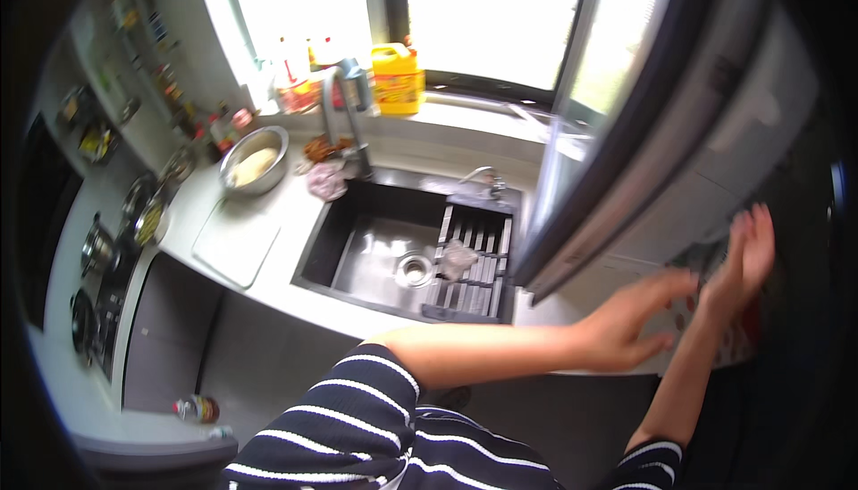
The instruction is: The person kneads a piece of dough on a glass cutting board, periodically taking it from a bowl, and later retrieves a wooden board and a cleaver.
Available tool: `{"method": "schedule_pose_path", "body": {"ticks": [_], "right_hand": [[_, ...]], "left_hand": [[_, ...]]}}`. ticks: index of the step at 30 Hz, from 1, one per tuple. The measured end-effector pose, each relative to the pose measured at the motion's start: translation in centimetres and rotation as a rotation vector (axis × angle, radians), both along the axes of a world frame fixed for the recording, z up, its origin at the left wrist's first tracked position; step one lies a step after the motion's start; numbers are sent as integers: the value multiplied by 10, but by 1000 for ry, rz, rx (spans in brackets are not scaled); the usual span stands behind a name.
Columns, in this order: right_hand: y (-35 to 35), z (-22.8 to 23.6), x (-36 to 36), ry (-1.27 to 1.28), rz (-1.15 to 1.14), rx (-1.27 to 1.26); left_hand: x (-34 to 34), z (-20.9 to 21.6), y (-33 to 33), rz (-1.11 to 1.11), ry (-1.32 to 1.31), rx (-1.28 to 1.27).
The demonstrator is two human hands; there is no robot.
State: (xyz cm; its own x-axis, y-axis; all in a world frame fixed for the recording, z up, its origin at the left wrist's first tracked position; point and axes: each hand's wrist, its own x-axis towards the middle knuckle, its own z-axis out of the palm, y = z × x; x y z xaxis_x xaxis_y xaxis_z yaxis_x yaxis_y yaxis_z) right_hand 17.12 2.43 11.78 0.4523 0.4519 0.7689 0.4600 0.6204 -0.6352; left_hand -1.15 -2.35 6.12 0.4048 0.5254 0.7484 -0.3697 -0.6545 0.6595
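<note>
My left hand [627, 322] reaches across to the right over the counter's right end, fingers stretched out and thumb spread. Beside it my right hand [742, 262] is raised, its fingers pointing up and slightly blurred. Both hands are open, and I see nothing held in either. They are close to each other, below a tall pale panel [666, 200] with dark edges. Beneath and behind the hands is a whitish item with reddish spots [735, 345]; its kind is hard to make out.
A black sink [366, 244] with a slatted drain rack [483, 271] and a grey cloth [458, 259] is set into the white counter. Further left are a white board [237, 240], a metal bowl [255, 161] and several pans. A yellow jug [397, 79] stands on the windowsill.
</note>
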Motion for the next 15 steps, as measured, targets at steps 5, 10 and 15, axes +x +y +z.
{"method": "schedule_pose_path", "body": {"ticks": [5,10,15], "right_hand": [[-134,-144,-83,-783,123,80],[-155,-236,-261,-650,528,-379],[-121,-231,-434,-761,659,-384]], "left_hand": [[-196,-82,-51,122,251,-369],[-415,-179,-105,842,396,-808],[-583,-222,-154,1257,545,-857]]}}
